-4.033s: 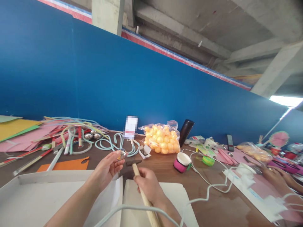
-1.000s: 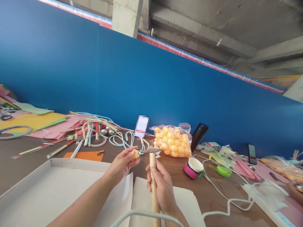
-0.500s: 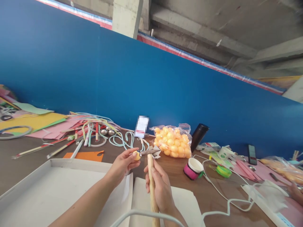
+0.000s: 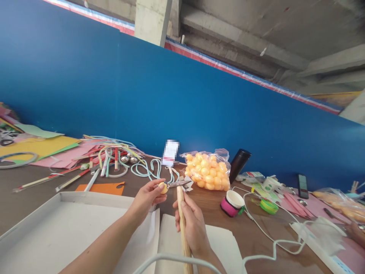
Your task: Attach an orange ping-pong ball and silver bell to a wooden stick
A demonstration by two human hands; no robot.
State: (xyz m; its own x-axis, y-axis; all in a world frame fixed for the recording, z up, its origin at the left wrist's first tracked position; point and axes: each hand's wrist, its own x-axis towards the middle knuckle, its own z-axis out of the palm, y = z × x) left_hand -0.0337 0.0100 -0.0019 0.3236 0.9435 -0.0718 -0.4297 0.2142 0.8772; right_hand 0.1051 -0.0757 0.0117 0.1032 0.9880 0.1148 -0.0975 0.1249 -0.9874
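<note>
My left hand [image 4: 146, 199] pinches a small orange ball [image 4: 162, 187] between thumb and fingers, held above the brown table. My right hand [image 4: 194, 228] is wrapped round the wooden handle of a small hammer [image 4: 181, 213]. The hammer's metal head [image 4: 179, 183] points left and touches or nearly touches the ball. Both hands hover over the near edge of a white cardboard tray [image 4: 57, 228] and a white sheet [image 4: 222, 243].
A clear bag of orange balls [image 4: 207, 170] lies behind the hands, beside a black tumbler [image 4: 238, 160] and a pink-banded cup [image 4: 232, 201]. Coloured paper, sticks and looped cord [image 4: 148, 167] crowd the back left. A white cable [image 4: 273, 243] runs right, where another person's hand [image 4: 355, 228] shows.
Since four seconds ago the hammer head has risen from the table to the ball in my left hand. Over the last second both hands have shifted slightly left.
</note>
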